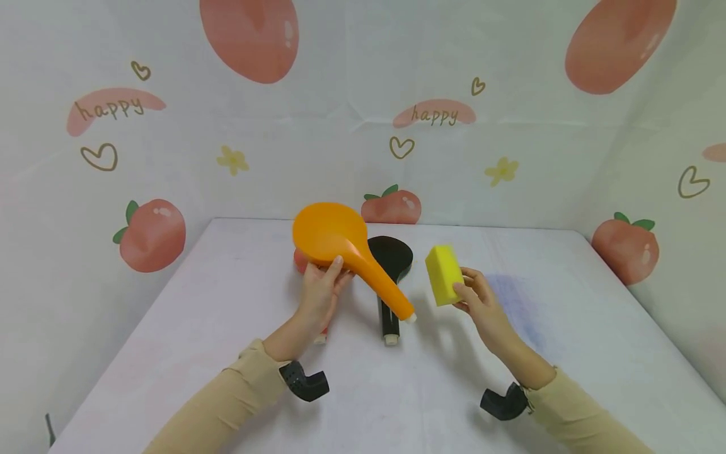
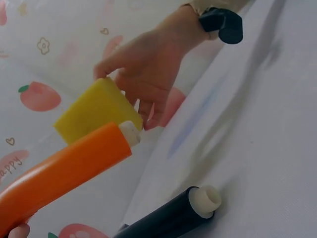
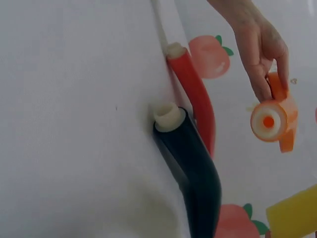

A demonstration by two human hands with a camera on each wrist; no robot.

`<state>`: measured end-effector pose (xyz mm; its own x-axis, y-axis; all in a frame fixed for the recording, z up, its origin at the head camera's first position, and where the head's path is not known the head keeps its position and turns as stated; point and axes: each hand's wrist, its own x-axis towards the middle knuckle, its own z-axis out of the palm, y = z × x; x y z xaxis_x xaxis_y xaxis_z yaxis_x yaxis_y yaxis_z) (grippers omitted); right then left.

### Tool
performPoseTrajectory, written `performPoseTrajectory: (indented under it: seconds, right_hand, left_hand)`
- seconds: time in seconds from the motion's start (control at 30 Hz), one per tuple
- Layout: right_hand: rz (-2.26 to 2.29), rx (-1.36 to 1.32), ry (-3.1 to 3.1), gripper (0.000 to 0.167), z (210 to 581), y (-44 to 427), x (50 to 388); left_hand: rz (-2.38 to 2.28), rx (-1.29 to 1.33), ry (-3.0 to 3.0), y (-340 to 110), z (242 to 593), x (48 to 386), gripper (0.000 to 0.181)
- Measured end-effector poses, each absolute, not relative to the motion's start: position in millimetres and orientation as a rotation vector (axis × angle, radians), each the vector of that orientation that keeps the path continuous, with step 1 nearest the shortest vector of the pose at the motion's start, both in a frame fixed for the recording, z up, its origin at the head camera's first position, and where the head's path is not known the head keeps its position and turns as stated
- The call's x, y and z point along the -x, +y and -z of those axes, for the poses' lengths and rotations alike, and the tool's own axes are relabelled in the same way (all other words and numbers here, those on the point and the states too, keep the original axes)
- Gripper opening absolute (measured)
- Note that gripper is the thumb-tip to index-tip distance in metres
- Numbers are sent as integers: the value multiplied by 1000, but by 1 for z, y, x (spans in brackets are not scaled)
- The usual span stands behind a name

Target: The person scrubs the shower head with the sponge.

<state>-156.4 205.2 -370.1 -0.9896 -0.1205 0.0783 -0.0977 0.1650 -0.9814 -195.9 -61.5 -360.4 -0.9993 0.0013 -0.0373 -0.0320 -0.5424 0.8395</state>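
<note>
My left hand (image 1: 319,296) pinches the rim of an orange hand shower head (image 1: 331,232) between thumb and fingers. The shower head is held above the table, its handle slanting down to the right and ending in a white connector (image 2: 130,133). A yellow sponge (image 1: 444,275) is gripped by its lower right side in my right hand (image 1: 486,312), apart from the handle. Below, a black shower head (image 1: 391,253) lies on the table. To its left is a red one (image 3: 196,91), mostly hidden in the head view by my left hand and the orange head.
The white table (image 1: 363,403) meets a fruit-patterned backdrop (image 1: 340,151) at its back edge and on both sides. A bluish smudge (image 1: 516,306) marks the tabletop to the right. Black wrist mounts (image 1: 306,381) stick out from both sleeves.
</note>
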Motion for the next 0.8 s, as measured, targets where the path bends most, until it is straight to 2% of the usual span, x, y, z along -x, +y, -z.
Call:
performPoseTrajectory:
  seconds: [0.13,0.3,0.8]
  right_hand:
    - [1909,71,2484,42,367,213,161]
    - [1792,-48,2595,46,367,221,167]
    - [1605,-134,2856,52,373,250,186]
  left_hand:
    - [-2642,47,1584,-54,366,203,46]
    - [-2498,123,1736,-42,372,211,43]
    - [-2216,160,1761,6,380,237,41]
